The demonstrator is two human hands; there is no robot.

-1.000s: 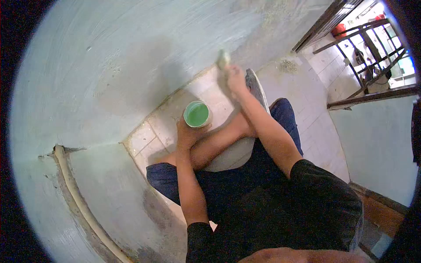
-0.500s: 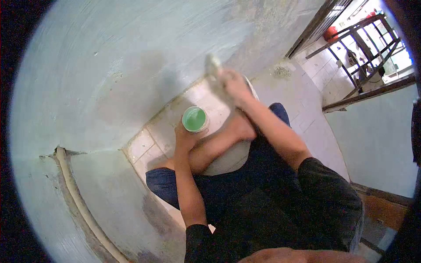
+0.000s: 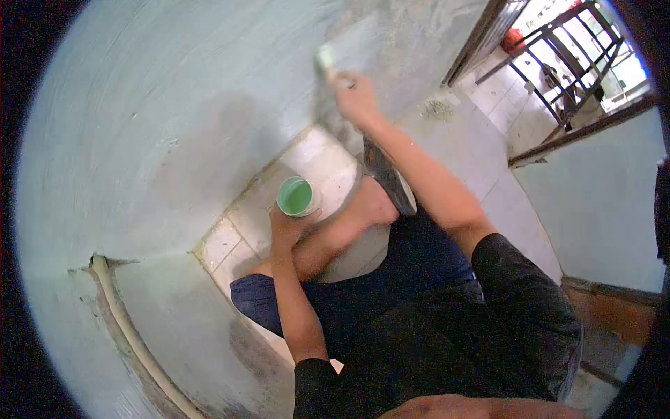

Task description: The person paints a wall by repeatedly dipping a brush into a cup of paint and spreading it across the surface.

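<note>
Nearest the camera, a black shirt (image 3: 447, 328) and dark blue trousers (image 3: 363, 293) are seen, with a bare knee raised between the two arms. The left hand (image 3: 285, 229) is closed around a small cup (image 3: 296, 196), gripped from below and held upright just above the knee; green paint is seen inside it. Beneath the cup, a pale tiled floor (image 3: 317, 157) is seen, met by a light blue wall (image 3: 174, 105) that curves along the left. A pale pipe (image 3: 125, 328) is run along the lower part of that wall. A foot in a grey shoe (image 3: 391, 178) is set just right of the cup. Farther out, the right hand (image 3: 356, 98) is stretched forward and closed around a paintbrush (image 3: 325, 57), whose bristles are pressed against the wall, well apart from the cup. Beyond, at the upper right, a metal railing (image 3: 565, 56) is seen in daylight.
</note>
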